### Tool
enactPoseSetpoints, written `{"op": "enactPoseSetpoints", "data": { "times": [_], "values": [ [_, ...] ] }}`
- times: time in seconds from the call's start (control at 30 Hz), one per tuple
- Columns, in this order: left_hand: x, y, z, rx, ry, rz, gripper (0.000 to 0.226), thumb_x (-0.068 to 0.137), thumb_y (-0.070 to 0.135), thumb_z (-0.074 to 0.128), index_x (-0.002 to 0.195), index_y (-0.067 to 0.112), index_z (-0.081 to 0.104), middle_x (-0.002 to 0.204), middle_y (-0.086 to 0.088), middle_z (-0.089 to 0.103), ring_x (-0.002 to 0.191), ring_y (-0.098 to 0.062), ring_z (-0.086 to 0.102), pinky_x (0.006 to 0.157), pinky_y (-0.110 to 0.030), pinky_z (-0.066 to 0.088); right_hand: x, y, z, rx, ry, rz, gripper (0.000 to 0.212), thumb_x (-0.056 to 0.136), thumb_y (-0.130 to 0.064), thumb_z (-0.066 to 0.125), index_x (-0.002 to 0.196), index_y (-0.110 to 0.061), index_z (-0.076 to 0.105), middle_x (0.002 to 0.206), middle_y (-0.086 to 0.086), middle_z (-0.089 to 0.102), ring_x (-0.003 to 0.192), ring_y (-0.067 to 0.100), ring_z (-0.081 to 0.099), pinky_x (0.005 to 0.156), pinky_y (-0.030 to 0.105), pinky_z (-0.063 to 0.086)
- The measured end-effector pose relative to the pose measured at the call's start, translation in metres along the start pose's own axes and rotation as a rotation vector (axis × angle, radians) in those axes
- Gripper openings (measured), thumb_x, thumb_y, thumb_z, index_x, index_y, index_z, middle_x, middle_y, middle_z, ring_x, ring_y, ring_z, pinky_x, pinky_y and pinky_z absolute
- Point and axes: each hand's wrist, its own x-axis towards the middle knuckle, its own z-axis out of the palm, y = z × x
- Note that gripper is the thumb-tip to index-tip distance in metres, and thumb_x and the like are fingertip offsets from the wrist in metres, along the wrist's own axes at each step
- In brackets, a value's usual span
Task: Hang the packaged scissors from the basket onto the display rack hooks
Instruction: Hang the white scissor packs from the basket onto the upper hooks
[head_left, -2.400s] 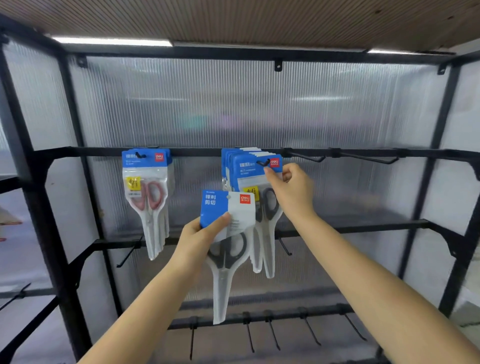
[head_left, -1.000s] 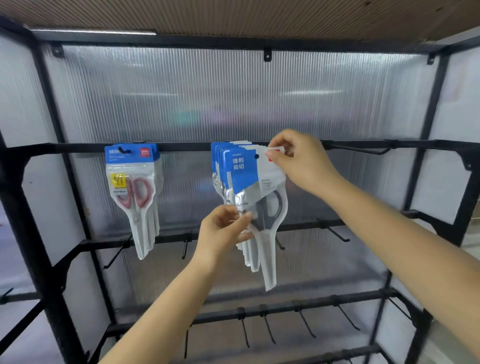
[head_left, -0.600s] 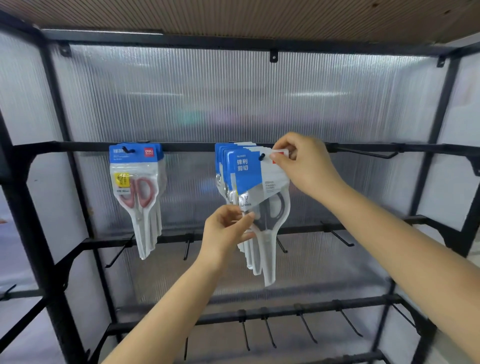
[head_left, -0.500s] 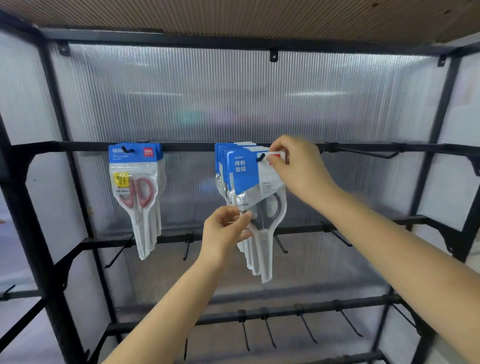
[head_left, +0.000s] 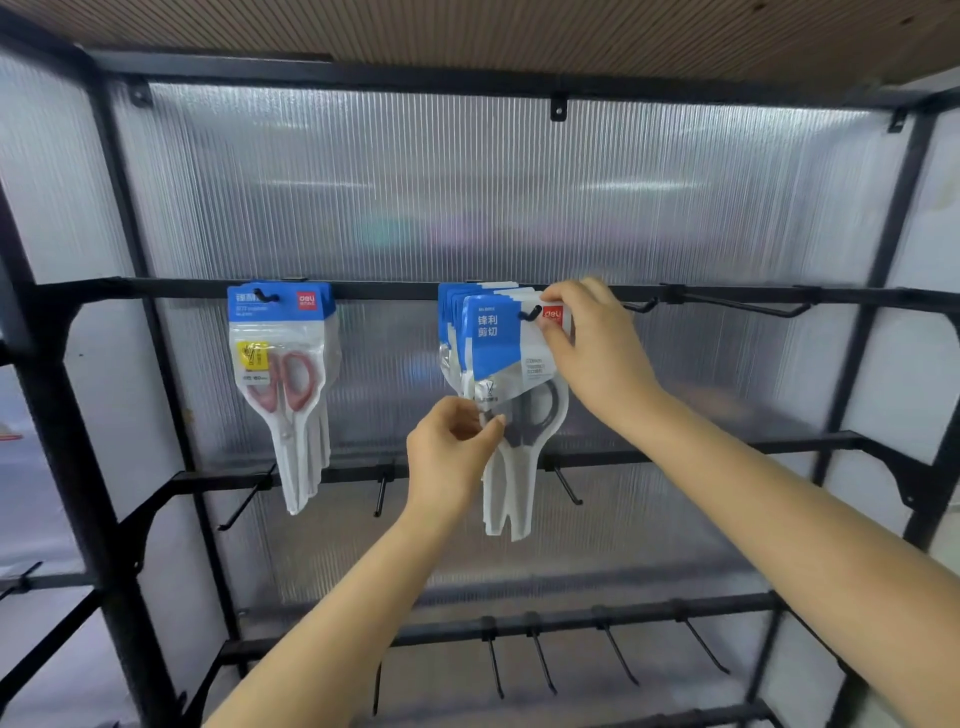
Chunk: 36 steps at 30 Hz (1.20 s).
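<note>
Display rack (head_left: 67, 467): black frame, ribbed translucent back panel (head_left: 467, 197). Top rail (head_left: 389, 290) runs the full width; two loaded hooks on it, both left of centre

Open room:
- right stretch of the top rail, toward the right upright: one long bare hook (head_left: 748, 307) plus a short one just beside my right hand
- middle rail (head_left: 675, 457): several short hooks, all bare, right half wide open
- bottom rail (head_left: 597, 621): row of bare hooks pointing down toward me
- gap between the two hanging stacks is free panel

Left stack (head_left: 283, 374) near the left upright: red-handled packs, hanging straight, tips reach past the middle rail, nobody touching it

Centre stack (head_left: 452, 332): blue-header packs fanned behind the front pack (head_left: 511, 364). Front pack has dark-handled scissors, its hang hole is on the centre hook (head_left: 530, 313), hook tip pokes out through the card. Pack hangs roughly upright, bottom tips below the middle rail

My right hand (head_left: 597, 353): fingers curled on the top right corner of the front pack's header, thumb on the card face just beside the hook tip, by the red logo. Gripping that corner

My left hand (head_left: 457, 447): thumb and fingers pinched at the pack's lower left edge, level with the scissor handles. Frame is a bit blurred there, so I can't tell if it pinches only the front pack or the ones behind too

Both forearms come up from the bottom edge, clear of the lower hooks
</note>
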Motion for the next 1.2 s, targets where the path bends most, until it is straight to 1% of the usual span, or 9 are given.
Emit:
{"op": "enactPoseSetpoints", "data": {
  "times": [0.13,0.23,0.37,0.5,0.6,0.73,0.9,1.07,1.2],
  "values": [
    [-0.005,0.005,-0.001,0.058,0.007,0.048,0.014,0.083,0.020,0.070,0.086,0.014,0.057,0.074,0.003,0.060,0.069,-0.011,0.059,0.067,-0.024,0.053,-0.004,-0.002,-0.001,-0.030,-0.016,0.006,0.030,0.094,-0.015,0.053,0.122,-0.004,0.053,0.119,0.008,0.050,0.112,0.019,0.049,0.085,0.022,0.042],
    [-0.008,0.007,-0.001,0.080,0.003,0.056,0.018,0.084,0.019,0.070,0.088,0.015,0.053,0.074,0.005,0.057,0.067,-0.007,0.055,0.068,-0.027,0.053,-0.010,-0.003,-0.004,-0.085,-0.037,0.001,0.037,0.094,-0.014,0.053,0.130,-0.006,0.049,0.127,0.007,0.048,0.119,0.021,0.047,0.091,0.035,0.048],
    [-0.010,0.010,-0.003,0.110,-0.032,0.015,0.030,0.084,0.021,0.069,0.099,0.016,0.044,0.078,0.008,0.053,0.069,-0.004,0.053,0.066,-0.025,0.049,-0.021,-0.007,-0.009,-0.142,-0.075,0.015,0.049,0.095,-0.015,0.052,0.141,-0.007,0.037,0.144,0.006,0.038,0.131,0.020,0.038,0.102,0.031,0.040],
    [-0.015,0.013,-0.009,0.236,-0.047,0.067,0.032,0.085,0.024,0.068,0.105,0.016,0.045,0.095,0.004,0.054,0.083,-0.011,0.054,0.069,-0.023,0.044,-0.034,-0.010,-0.017,-0.181,-0.092,0.029,0.051,0.095,-0.018,0.051,0.143,-0.009,0.035,0.149,0.004,0.034,0.137,0.019,0.031,0.107,0.030,0.032],
    [-0.025,0.021,-0.014,0.320,0.014,0.190,0.030,0.087,0.018,0.064,0.112,0.009,0.050,0.107,0.000,0.048,0.092,-0.011,0.048,0.075,-0.022,0.038,-0.049,-0.011,-0.028,-0.194,-0.082,0.040,0.049,0.096,-0.020,0.050,0.142,-0.009,0.037,0.148,0.005,0.036,0.136,0.020,0.032,0.107,0.031,0.032],
    [-0.043,0.043,-0.012,0.389,0.027,0.391,0.022,0.088,0.011,0.059,0.108,0.004,0.052,0.110,-0.006,0.052,0.095,-0.020,0.052,0.073,-0.030,0.042,-0.069,-0.008,-0.049,-0.254,-0.098,0.051,0.049,0.098,-0.023,0.045,0.143,-0.006,0.035,0.150,0.009,0.034,0.138,0.023,0.031,0.111,0.031,0.027],
    [-0.082,0.061,0.022,0.479,-0.119,0.526,0.026,0.090,0.013,0.056,0.113,0.000,0.056,0.113,-0.014,0.058,0.101,-0.029,0.053,0.073,-0.026,0.036,-0.108,0.009,-0.082,-0.317,-0.102,0.100,0.044,0.097,-0.021,0.047,0.136,-0.001,0.044,0.143,0.014,0.043,0.133,0.029,0.039,0.107,0.039,0.032],
    [-0.147,0.051,0.079,0.503,-0.392,0.438,0.040,0.095,0.020,0.048,0.131,0.002,0.046,0.134,-0.012,0.050,0.124,-0.027,0.042,0.091,-0.030,0.036,-0.185,0.038,-0.122,-0.339,-0.139,0.266,0.043,0.095,-0.019,0.050,0.133,0.001,0.047,0.139,0.017,0.046,0.128,0.033,0.044,0.104,0.042,0.036],
    [-0.215,0.034,0.127,0.505,-0.618,0.370,0.038,0.095,0.019,0.047,0.127,-0.002,0.046,0.127,-0.018,0.051,0.119,-0.032,0.043,0.084,-0.031,0.034,-0.268,0.063,-0.160,-0.380,-0.197,0.436,0.042,0.093,-0.017,0.052,0.129,0.004,0.049,0.131,0.020,0.052,0.120,0.035,0.050,0.098,0.041,0.039]
  ]
}}
